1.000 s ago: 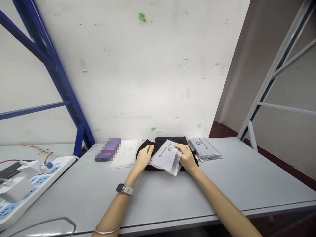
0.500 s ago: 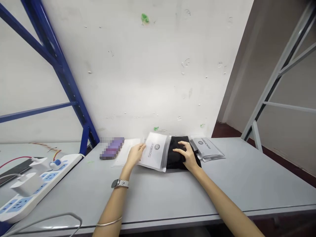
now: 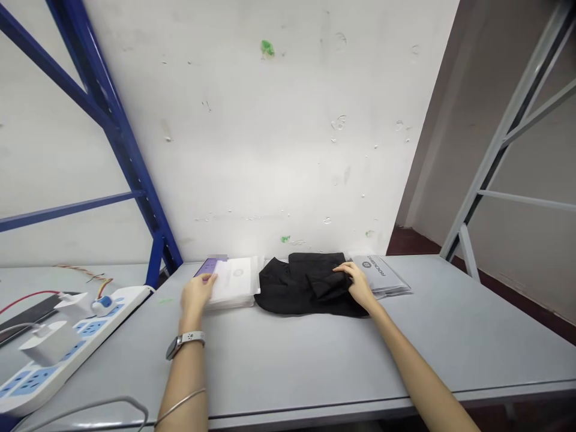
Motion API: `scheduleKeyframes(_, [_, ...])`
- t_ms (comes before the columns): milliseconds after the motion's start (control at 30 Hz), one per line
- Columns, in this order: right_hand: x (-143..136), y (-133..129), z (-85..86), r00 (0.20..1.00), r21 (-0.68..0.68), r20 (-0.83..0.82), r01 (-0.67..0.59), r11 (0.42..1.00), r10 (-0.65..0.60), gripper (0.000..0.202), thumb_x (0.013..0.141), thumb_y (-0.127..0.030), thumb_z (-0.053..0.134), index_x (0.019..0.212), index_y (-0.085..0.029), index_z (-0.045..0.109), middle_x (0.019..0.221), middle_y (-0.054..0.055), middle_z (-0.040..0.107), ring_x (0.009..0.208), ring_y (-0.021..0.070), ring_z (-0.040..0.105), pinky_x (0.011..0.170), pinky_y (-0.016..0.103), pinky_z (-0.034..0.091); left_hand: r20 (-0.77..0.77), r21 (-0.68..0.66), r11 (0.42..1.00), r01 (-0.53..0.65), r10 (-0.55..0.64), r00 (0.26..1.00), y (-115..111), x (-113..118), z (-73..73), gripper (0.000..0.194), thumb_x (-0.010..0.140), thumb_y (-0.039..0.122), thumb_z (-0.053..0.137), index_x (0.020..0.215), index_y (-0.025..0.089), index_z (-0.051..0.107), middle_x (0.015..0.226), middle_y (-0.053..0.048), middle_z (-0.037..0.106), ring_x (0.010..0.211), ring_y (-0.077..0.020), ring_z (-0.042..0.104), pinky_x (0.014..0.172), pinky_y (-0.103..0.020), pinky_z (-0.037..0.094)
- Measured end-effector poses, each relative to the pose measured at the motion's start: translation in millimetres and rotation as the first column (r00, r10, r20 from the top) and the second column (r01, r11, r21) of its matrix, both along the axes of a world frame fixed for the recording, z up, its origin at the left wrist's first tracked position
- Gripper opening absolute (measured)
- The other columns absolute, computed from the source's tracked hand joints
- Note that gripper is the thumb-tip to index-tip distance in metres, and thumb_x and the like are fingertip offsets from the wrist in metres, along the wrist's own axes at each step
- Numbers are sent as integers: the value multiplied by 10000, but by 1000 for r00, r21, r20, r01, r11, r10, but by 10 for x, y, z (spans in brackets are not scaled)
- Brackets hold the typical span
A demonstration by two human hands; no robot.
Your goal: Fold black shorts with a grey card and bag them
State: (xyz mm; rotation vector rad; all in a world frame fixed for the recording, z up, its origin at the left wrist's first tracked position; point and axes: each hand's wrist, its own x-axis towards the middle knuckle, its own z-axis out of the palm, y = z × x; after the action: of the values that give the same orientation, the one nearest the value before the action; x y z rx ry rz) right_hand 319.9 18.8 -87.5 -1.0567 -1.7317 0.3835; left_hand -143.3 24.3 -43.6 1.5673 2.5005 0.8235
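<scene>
A black cloth item (image 3: 292, 288) lies spread on the grey table, partly folded at its right. My right hand (image 3: 357, 283) pinches a fold of it. Left of the cloth is a stack of frosted white bags (image 3: 234, 282). At that stack's left edge, my left hand (image 3: 198, 294) has its fingers closed on the top bag. A purple item (image 3: 207, 267) shows behind my left fingertips. To the right of the cloth lie several printed bags (image 3: 380, 276), stacked flat and partly behind my right hand.
A white power strip (image 3: 74, 348) with plugs and cables runs along the left. A blue metal frame (image 3: 130, 162) stands at the back left and a grey one (image 3: 499, 141) at the right. The white wall (image 3: 279, 150) rises behind the table (image 3: 292, 360).
My left hand has carried the printed bag leftward onto the white stack. The black cloth is now uncovered and spread wider. My right hand has moved slightly right and closed on a fold.
</scene>
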Motion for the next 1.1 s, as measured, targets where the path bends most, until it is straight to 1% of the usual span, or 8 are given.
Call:
scheduleKeyframes(133, [40, 19, 10, 980, -168, -193, -79, 983, 46, 439, 645, -115, 454, 964, -231, 733, 1087, 65, 645, 1017, 228, 615, 870, 377, 501, 104, 34, 996, 85, -88, 991, -56, -53, 39, 472, 793, 475, 614, 1152, 172, 649, 880, -88, 745, 963, -326, 672, 797, -364, 510])
scheduleKeyframes(267, [52, 19, 23, 894, -388, -448, -218, 896, 23, 333, 706, -233, 572, 1003, -242, 723, 1092, 47, 697, 990, 228, 642, 860, 353, 501, 215, 105, 977, 187, -206, 955, -98, -159, 38, 594, 724, 404, 687, 1268, 188, 582, 791, -14, 737, 877, -275, 692, 808, -336, 514])
scheduleKeyframes(400, [64, 8, 41, 838, -445, -545, -259, 857, -30, 298, 757, -373, 642, 1015, -254, 731, 1141, 54, 704, 1079, 258, 629, 882, 364, 498, 169, 136, 988, 78, -101, 980, -65, -272, 2, 486, 767, 314, 648, 1238, 203, 608, 954, -62, 742, 968, -288, 681, 870, -384, 499])
scheduleKeyframes(500, [53, -13, 74, 868, -462, -495, -228, 857, -36, 348, 775, -474, 667, 1047, -263, 723, 1199, 47, 688, 1195, 273, 573, 967, 387, 464, 121, 131, 991, 27, -43, 992, -35, -230, 1, 405, 782, 276, 643, 1180, 199, 639, 1025, -78, 740, 1030, -290, 669, 909, -386, 485])
scheduleKeyframes(633, [31, -23, 86, 913, -424, -408, -172, 889, -18, 398, 728, -448, 737, 1074, -255, 703, 1231, 56, 666, 1241, 262, 543, 1054, 395, 409, 64, 81, 988, 128, -134, 989, -25, -42, 8, 391, 796, 231, 622, 1182, 173, 629, 1086, -96, 729, 1049, -268, 664, 905, -360, 487])
scheduleKeyframes(833, [24, 25, -19, 966, -454, -227, 8, 891, -125, 436, 653, -426, 779, 1019, -226, 651, 1166, 85, 669, 1132, 265, 615, 970, 396, 462, -59, 22, 991, 135, -134, 989, 6, 46, -24, 380, 753, 225, 644, 1128, 168, 646, 1107, -122, 715, 1038, -291, 658, 897, -378, 496])
scheduleKeyframes(1000, [21, 48, -60, 974, -430, -47, 180, 885, -222, 349, 633, -436, 763, 863, -221, 612, 1042, 70, 676, 1058, 276, 631, 908, 398, 472, -198, 56, 957, 285, -269, 943, -5, 244, 41, 359, 792, 273, 612, 1130, 179, 688, 1302, -141, 619, 1216, -363, 542, 993, -495, 427])
scheduleKeyframes(1100, [10, 35, -50, 974, -381, 16, 216, 899, -228, 337, 644, -439, 746, 855, -215, 606, 1020, 69, 657, 1009, 260, 635, 885, 382, 474, -137, 79, 870, 487, -474, 870, -43, 493, 106, 308, 842, 377, 553, 1040, 216, 727, 1258, -99, 652, 1184, -332, 571, 1005, -465, 431])
